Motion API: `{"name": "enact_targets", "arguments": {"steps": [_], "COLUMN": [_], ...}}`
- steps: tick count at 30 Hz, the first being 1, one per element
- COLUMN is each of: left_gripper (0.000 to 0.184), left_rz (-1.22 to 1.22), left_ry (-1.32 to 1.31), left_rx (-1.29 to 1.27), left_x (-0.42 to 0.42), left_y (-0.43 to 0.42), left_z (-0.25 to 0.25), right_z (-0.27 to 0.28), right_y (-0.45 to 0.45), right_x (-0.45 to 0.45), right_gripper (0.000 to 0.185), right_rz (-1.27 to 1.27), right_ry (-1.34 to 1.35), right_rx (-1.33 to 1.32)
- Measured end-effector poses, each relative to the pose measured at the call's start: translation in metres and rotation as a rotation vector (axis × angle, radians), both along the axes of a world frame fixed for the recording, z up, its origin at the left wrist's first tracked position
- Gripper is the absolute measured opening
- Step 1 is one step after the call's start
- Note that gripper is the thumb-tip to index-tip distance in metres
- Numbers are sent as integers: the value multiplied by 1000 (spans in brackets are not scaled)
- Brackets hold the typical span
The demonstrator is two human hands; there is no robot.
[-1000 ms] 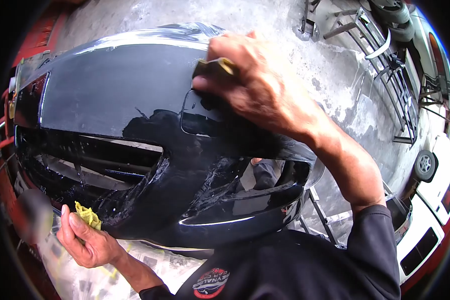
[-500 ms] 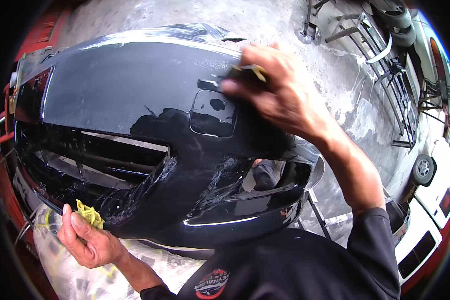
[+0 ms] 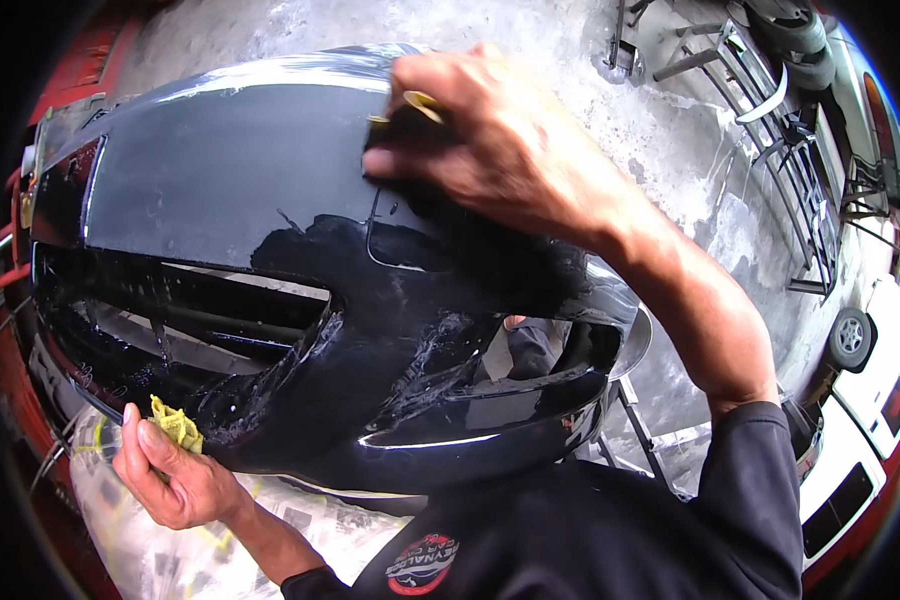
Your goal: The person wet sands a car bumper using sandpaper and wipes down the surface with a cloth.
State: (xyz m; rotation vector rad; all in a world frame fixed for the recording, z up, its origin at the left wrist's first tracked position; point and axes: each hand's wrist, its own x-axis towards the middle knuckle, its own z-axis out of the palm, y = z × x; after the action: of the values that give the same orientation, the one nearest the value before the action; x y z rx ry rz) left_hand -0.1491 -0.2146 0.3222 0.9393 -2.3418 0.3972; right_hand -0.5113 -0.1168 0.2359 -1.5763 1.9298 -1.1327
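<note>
A black car bumper [image 3: 230, 170] lies across the view, dull on its upper face and wet and glossy lower down. My right hand [image 3: 470, 140] is closed around a dark pad with yellowish edges [image 3: 422, 106], pressed to the bumper above a square outlined panel, which the hand partly covers. At the bumper's lower left edge, my left hand [image 3: 180, 485] pinches a crumpled yellow cloth [image 3: 176, 425] between thumb and fingers. White smears mark the bumper around its openings.
Beneath the bumper at lower left is a paint-marked whitish surface [image 3: 150, 540]. Dark metal frames [image 3: 790, 200] stand on the concrete floor [image 3: 570, 50] at the right. A white vehicle [image 3: 850, 460] with a wheel [image 3: 850, 338] is at far right.
My right hand moved right along the bumper with the pad, then back left to above the square panel. My left hand and the yellow cloth have stayed nearly in place.
</note>
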Motion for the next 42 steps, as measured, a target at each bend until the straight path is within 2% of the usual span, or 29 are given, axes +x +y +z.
{"name": "enact_targets", "arguments": {"steps": [2,4,6,9,14,19,22,23,26,28,34,39,40,42], "left_gripper": [17,17,17,16,17,17,17,17,17,17,16,16,16,16], "left_rz": [-32,-38,-36,-18,15,5,5,6,20,15,-5,-8,-27,-63], "left_ry": [7,27,41,38,57,52,50,67,93,72,25,9,18,33], "left_rx": [1,6,20,15,43,42,29,40,54,31,-16,-16,-16,-14], "left_x": [1,2,-1,-1,3,5,4,6,5,2,0,0,0,2], "left_y": [-1,-2,0,-1,1,1,-1,-1,0,1,-1,-2,-3,-4], "left_z": [0,-1,0,-1,-1,-1,-2,-2,-3,-2,-2,0,-1,-2], "right_z": [-13,-22,-14,-15,-16,-7,-26,-21,-23,-19,-10,-18,-3,-7], "right_y": [24,45,29,-4,50,6,43,57,39,24,88,71,82,83], "right_x": [-8,-13,-9,-1,-15,-4,-9,-10,-6,-3,39,49,55,57], "right_gripper": [32,36,34,36,34,30,31,32,32,30,22,22,22,23], "right_rz": [-10,-86,-66,-47,-57,1,-56,-69,-68,-111,-376,-494,-468,-471], "right_ry": [50,78,-9,123,21,87,76,40,36,108,5,3,-24,-22], "right_rx": [-97,7,70,-110,69,5,-106,58,-46,-21,67,-68,93,47]}}
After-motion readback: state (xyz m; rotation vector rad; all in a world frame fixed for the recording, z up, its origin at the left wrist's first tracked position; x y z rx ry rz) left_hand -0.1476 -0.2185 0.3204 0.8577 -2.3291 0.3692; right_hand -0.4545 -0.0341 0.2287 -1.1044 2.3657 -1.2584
